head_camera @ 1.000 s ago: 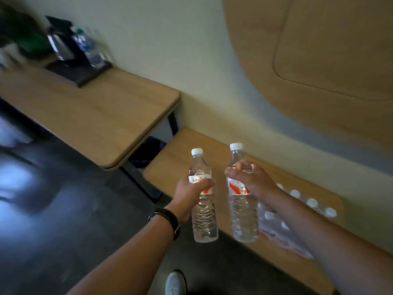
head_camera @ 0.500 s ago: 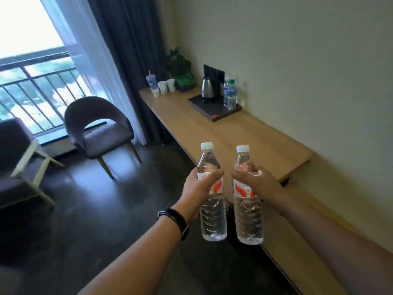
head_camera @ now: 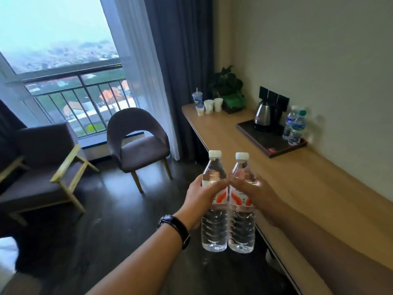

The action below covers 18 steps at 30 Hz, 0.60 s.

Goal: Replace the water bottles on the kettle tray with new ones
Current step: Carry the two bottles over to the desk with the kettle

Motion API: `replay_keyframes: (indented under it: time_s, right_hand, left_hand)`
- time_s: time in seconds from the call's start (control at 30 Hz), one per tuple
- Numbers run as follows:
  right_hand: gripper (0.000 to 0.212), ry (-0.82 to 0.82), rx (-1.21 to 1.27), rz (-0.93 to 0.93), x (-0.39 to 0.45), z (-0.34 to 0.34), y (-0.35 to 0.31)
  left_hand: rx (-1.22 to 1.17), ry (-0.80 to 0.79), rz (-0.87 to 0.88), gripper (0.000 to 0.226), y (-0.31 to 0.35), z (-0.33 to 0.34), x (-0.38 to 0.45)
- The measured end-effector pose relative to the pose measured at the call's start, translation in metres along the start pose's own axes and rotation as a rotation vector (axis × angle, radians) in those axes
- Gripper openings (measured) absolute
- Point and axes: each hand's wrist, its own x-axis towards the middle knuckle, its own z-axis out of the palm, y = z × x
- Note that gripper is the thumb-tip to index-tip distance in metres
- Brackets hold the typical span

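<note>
My left hand grips a full clear water bottle with a white cap and red-and-white label. My right hand grips a matching bottle. Both bottles are upright and touch side by side in front of me. Farther off, on the long wooden desk against the wall, lies a dark kettle tray. A steel kettle stands at its back. Two bottles with blue labels stand on the tray's right end, one with a green cap.
Paper cups and a potted plant sit at the desk's far end. A grey chair and a wooden-armed armchair stand on the dark floor by the window. Dark curtains hang beyond.
My view has swung up from the low bench and bottle pack to the desk and window. The kettle tray is nearer now. The two held bottles have come together until they touch.
</note>
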Motion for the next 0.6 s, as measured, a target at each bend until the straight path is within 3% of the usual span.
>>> replay_keyframes:
  time_s: [0.17,0.33,0.43,0.6]
  right_hand:
    - [0.083,-0.044,0.013,-0.025,0.109,0.014,-0.019]
    - [0.057,-0.041,0.014,-0.031,0.204,0.015,-0.033]
    - [0.052,0.0,0.02,-0.011,0.253,0.009,-0.032]
    - [0.07,0.169,0.067,0.055,0.329,-0.012,-0.013]
  left_hand:
    - [0.01,0.028,0.008,0.066,0.022,-0.037,0.098]
    - [0.031,0.016,-0.028,0.071,0.041,-0.062,0.198]
    - [0.048,-0.059,-0.032,0.068,0.046,-0.071,0.259]
    - [0.094,-0.26,-0.011,0.064,0.044,-0.074,0.368]
